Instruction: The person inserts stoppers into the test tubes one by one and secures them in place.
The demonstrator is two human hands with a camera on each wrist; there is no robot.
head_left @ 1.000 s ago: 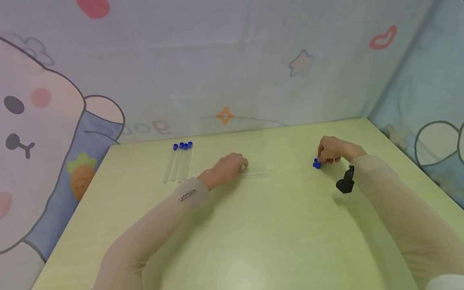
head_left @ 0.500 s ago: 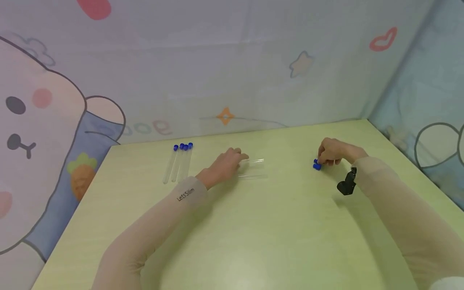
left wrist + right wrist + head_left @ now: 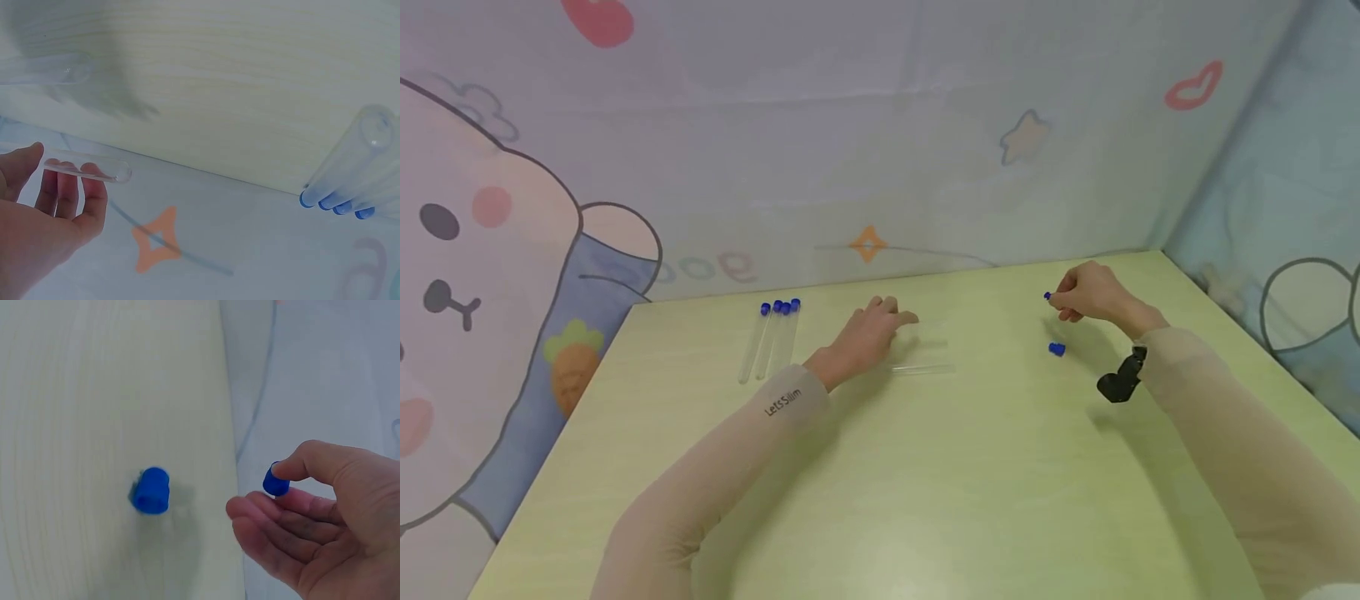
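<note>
My left hand, mid-table in the head view, holds a clear test tube between thumb and fingers, raised off the table. A second uncapped test tube lies on the table just below that hand. Over at the right, my right hand pinches a small blue cap between thumb and fingers, lifted above the table. Another blue cap lies on the tabletop beneath, with a bit of blue showing behind it.
Several test tubes with blue caps lie side by side at the left back of the table. A printed cloth wall rises behind the table, another at the right. A black wrist camera hangs below my right sleeve.
My left hand has lifted one test tube from beside the other. My right hand has picked up a blue cap and moved up and away from the cap on the table.
</note>
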